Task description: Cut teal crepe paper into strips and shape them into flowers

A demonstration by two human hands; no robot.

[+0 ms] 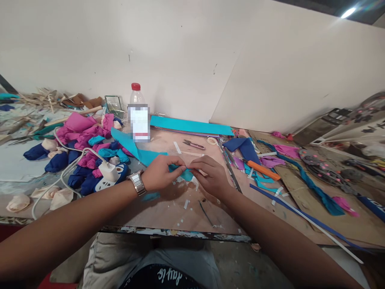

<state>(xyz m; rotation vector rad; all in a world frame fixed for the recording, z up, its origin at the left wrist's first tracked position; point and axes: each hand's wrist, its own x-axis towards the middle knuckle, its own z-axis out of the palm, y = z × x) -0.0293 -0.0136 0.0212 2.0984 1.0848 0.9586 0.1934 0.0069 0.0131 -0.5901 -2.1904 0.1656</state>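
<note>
Above the worktable [159, 216], my left hand [162, 170] and my right hand [212, 174] meet. Fingertips of both are closed on a turquoise strip [187, 175] of thin cloth or paper, pinched into a fold between them. What looks like the strip's long tail [147, 156] runs back left past my left hand; the join is hidden behind the fingers. A metal watch [137, 182] is on my left wrist. Just beyond the hands lie thread snips [194, 144]. White scraps [186, 204] and a thin dark stick [206, 212] are on the board below.
Left, bunched pink, blue and cream pieces [87, 136] surround a power strip [105, 184] with a white cable [64, 172]. A red-capped bottle [136, 96] stands near the wall. Right lie an orange utility knife [263, 170], a tape ring [212, 141] and a long white rod [325, 233].
</note>
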